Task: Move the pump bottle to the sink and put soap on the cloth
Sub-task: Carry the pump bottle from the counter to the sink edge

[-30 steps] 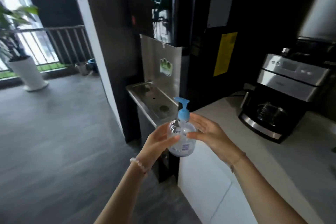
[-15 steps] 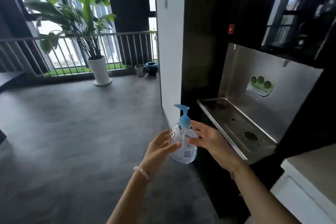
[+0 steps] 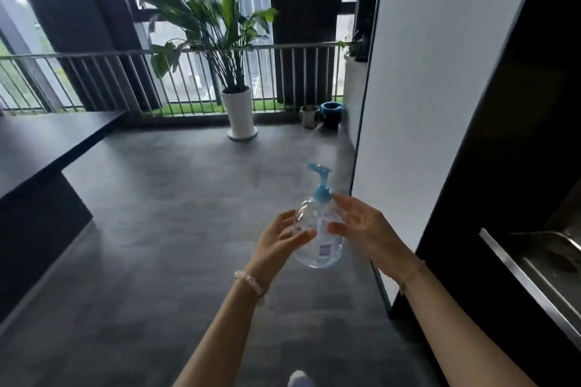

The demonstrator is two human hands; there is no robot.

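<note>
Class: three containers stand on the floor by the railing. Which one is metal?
The small steel cup, standing between the tall white plant pot and the blue pot; it alone is shiny grey.

An office pantry beside a balcony: steel drip tray [image 3: 531,280], potted plant [image 3: 232,72], railing [image 3: 94,55], grey floor [image 3: 157,229].

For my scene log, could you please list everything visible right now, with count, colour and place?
pump bottle: one, clear with blue pump, held upright between both hands
potted plant: one, green leaves, white pot, by the railing
railing: one, grey metal, across the back
metal cup: one, silver, on the floor by the wall
blue bowl: one, beside the cup
dark counter: one, black, left
steel tray: one, right edge
bracelets: one on each wrist
left hand: on the bottle's left side
right hand: on its right side
</note>
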